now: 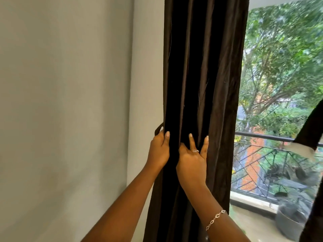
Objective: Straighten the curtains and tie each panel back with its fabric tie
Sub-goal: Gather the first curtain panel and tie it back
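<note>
Brown curtain panel (pixel 201 84): L grip (pixel 160 149) clasps its left edge, R grip (pixel 191 160) flat-open on front folds.

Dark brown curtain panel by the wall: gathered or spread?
Gathered. The dark brown curtain panel hangs bunched in deep folds, window beside it uncovered.

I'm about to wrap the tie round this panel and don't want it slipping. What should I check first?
1. Curtain panel gathered into folds: ok.
2. Left hand gripping the panel's left edge: ok.
3. Right hand pressing the folds, fingers straight: ok.
4. Fabric tie within reach: ok, its loop shows beside the left hand.
5. Tie's other end free: cannot tell, hidden behind the panel.
6. Tie wrapped round the panel: not ok, not yet done.
</note>
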